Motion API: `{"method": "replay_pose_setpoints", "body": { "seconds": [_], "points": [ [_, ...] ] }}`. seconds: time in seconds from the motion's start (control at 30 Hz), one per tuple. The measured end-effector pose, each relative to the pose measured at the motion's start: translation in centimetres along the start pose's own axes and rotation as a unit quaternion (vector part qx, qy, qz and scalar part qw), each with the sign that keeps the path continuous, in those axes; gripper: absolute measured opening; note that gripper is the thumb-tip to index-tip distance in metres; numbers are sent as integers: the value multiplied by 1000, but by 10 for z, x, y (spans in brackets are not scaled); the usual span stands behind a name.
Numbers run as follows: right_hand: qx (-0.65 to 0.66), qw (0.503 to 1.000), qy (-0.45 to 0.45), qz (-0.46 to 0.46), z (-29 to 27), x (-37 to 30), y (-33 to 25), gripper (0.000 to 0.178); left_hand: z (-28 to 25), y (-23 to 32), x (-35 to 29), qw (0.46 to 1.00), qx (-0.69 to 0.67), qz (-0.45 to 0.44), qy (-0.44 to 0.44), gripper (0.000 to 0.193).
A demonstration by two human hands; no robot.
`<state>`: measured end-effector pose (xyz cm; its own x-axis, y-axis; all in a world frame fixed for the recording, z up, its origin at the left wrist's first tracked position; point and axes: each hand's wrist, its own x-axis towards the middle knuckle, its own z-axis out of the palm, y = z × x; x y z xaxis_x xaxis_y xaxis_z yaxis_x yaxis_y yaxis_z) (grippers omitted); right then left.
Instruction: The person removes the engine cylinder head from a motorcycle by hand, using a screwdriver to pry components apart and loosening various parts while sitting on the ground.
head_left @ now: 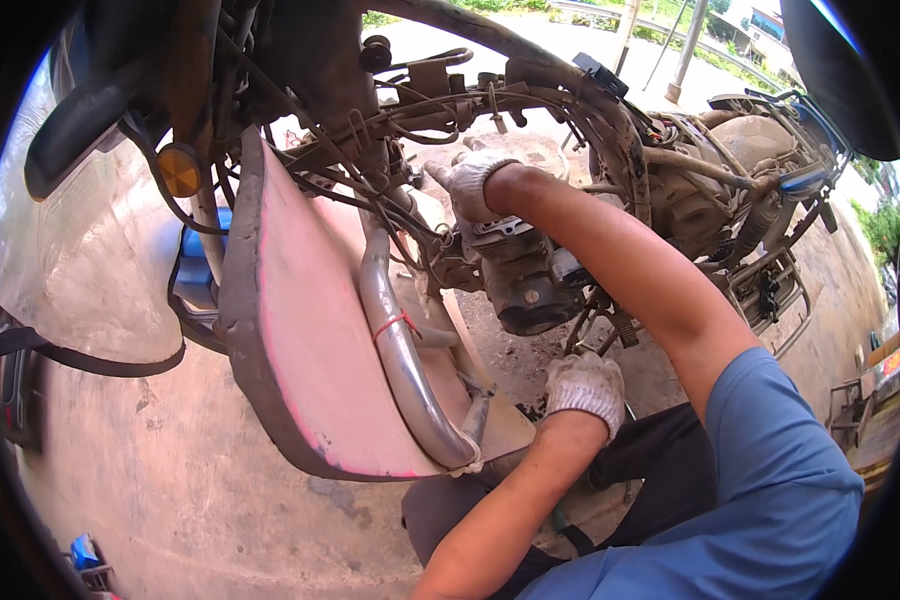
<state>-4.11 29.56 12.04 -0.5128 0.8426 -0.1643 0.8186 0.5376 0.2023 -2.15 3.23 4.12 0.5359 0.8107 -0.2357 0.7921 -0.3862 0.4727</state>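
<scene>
A dirty engine [530, 290] hangs under the frame tube of a partly stripped motorcycle [685, 200]. My right hand [475, 182], in a whitish work glove, rests on the top of the engine with its visible fingers apart; the rest of them are hidden. Lower down, my left hand [582, 392], in a matching glove, is closed beside the metal parts under the engine. What it holds, if anything, is hidden. A chrome crash bar [395, 350], bound with a red tie, curves along a pale leg-shield panel [320, 320] with dark edging, left of my hands.
Loose cables and wires [440, 105] run along the frame above the engine. At the left a clear windshield [80, 230] and an orange round reflector [178, 170] stand near a mirror [75, 140]. Concrete floor [220, 510] spreads below. Posts [690, 50] rise in the background.
</scene>
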Motion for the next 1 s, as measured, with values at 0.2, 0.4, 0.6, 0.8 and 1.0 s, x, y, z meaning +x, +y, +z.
{"method": "replay_pose_setpoints", "body": {
  "seconds": [0.2, 0.4, 0.6, 0.8, 1.0],
  "points": [
    [163, 986, 0, -39, 16, 12, 16, 88, -7, -6, -7, 1000, 9, 22, -13, 33],
    [276, 951, 134, -30, 39, 5, 12, 89, -25, -7, -14, 999, 23, 29, -37, 32],
    [-25, 989, 135, 52, 26, -3, 12, 79, -26, 0, -25, 998, 41, 50, -28, 32],
    [307, 914, 259, -52, 2, -44, 38, 49, -19, -2, -22, 997, 46, 54, -22, 32],
    [524, 806, 270, 57, 51, -185, 22, 27, -20, 0, -24, 998, 33, 47, 25, 32]
  ]
}}
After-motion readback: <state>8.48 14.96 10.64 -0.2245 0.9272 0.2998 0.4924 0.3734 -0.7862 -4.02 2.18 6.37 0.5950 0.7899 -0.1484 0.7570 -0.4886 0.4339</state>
